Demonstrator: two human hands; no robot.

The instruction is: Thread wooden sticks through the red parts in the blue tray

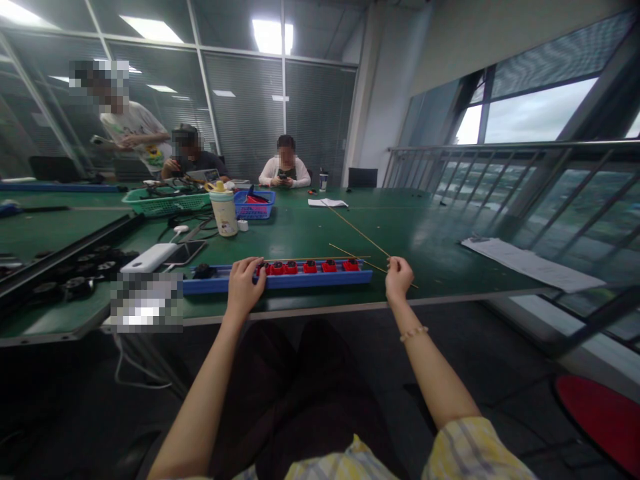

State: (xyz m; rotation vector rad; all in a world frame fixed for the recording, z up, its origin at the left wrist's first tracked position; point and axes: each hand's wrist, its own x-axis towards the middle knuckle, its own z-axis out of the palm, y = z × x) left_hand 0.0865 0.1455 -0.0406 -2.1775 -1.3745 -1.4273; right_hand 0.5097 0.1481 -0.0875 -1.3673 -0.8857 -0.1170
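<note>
A long blue channel lies along the table's near edge, with several red blocks with dark tops in a row inside it. My left hand is curled over the channel left of its middle, thumb on the near side beside the leftmost red block; the fingers' exact contact is partly hidden. To the left inside the channel sits a black part. Right of the channel, my right hand pinches a long, thin tan rod that slants away over the table. Another thin rod lies by the channel's right end.
Left stand a cup, a blue basket, a green basket, a white power bank and a phone. A black rail and round black parts lie further left. Papers lie right. Several people are across the table.
</note>
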